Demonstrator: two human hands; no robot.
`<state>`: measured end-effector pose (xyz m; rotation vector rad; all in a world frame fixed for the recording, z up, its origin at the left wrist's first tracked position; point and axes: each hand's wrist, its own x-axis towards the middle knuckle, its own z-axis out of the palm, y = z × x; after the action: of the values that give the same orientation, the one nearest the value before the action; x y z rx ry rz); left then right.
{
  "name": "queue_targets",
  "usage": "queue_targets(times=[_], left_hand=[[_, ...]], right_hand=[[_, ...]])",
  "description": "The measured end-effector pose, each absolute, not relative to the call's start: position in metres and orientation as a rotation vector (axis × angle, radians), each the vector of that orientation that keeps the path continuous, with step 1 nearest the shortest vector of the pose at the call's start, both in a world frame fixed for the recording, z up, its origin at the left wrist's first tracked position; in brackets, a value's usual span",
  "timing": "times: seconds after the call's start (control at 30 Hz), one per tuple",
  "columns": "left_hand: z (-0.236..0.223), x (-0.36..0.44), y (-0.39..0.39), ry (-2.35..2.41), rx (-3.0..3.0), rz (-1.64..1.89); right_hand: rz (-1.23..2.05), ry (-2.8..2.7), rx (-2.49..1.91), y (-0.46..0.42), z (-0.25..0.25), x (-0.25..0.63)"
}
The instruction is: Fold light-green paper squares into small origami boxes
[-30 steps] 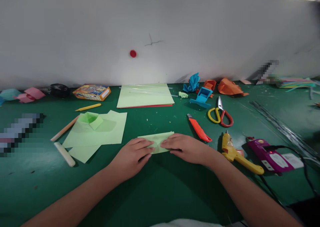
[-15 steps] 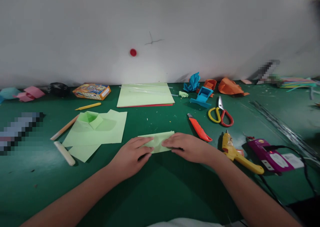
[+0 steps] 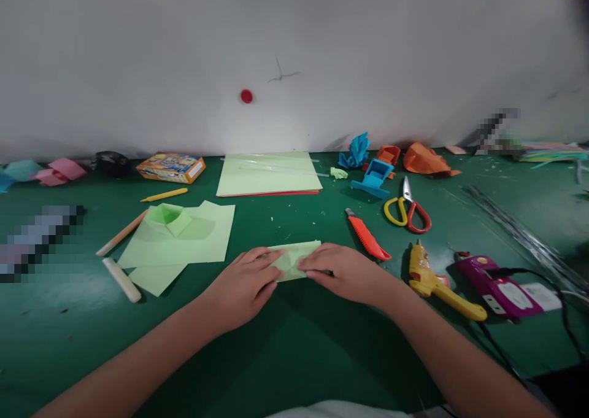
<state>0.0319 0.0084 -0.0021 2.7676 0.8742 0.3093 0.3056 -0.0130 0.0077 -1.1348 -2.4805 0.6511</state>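
A strip of folded light green paper [image 3: 291, 262] lies on the green table in front of me, with a crease or pocket near its middle. My left hand [image 3: 251, 283] covers its left end, fingertips pressing on the paper and thumb along the near edge. From the other side my right hand [image 3: 338, 270] pinches at the right part, fingers together and thumb tucked beneath. The hands almost meet over the paper. Left of them, a small folded green paper box [image 3: 169, 218] sits on flat green sheets [image 3: 207, 240].
To the right lie an orange cutter knife [image 3: 368, 237], scissors [image 3: 407, 209], a yellow glue gun [image 3: 427, 280] and a purple power strip [image 3: 501, 286] with cables. Behind are a paper stack [image 3: 271, 175] and blue folded paper [image 3: 372, 177]. Leftward lie a glue stick [image 3: 120, 280] and a crayon box [image 3: 171, 167].
My left hand has shifted slightly, covering more of the paper's left end. My right hand stays nearly in place. The whole view has moved a little.
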Motion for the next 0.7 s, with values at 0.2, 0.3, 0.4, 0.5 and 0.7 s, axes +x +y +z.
queue_targets(times=[0.2,0.3,0.4,0.5,0.7], left_hand=[[-0.004,0.033,0.005,0.905,2.801,0.308],[-0.005,0.034,0.004,0.927,2.832,0.299],[-0.005,0.037,0.001,0.920,2.864,0.241],[-0.004,0.041,-0.004,0.952,2.881,0.189],[0.000,0.042,-0.006,0.949,2.889,0.155]], right_hand=[[0.600,-2.428,-1.275,-0.015,0.009,0.299],[0.570,-2.413,-1.311,-0.016,0.008,0.297],[0.551,-2.394,-1.346,-0.017,0.007,0.294],[0.517,-2.364,-1.405,-0.018,0.007,0.288],[0.323,-2.504,-1.501,-0.018,0.009,0.267]])
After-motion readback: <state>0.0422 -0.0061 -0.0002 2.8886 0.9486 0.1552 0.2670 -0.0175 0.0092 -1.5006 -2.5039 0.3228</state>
